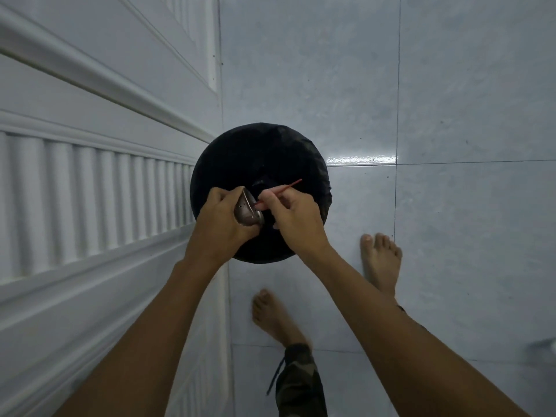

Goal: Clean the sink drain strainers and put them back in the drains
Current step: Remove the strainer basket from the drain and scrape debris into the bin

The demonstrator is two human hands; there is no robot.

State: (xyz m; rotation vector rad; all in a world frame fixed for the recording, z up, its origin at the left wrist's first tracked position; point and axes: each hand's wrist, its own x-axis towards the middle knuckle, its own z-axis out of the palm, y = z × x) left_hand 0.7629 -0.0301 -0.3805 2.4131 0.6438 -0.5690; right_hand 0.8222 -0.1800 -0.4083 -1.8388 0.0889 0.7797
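My left hand [222, 218] grips a round metal drain strainer [247, 210], tilted on its side with the perforated cup facing me. My right hand [293, 215] pinches a thin red stick [285, 189] whose lower end pokes into the strainer's open side. Both hands hover over a round bin lined with a black bag [270, 152]. What is inside the strainer is hidden.
White panelled cabinet fronts [99, 164] run along the left. Pale glossy floor tiles [451, 115] spread to the right. My bare feet [380, 263] stand just behind the bin. A metal edge [546, 346] shows at the far right.
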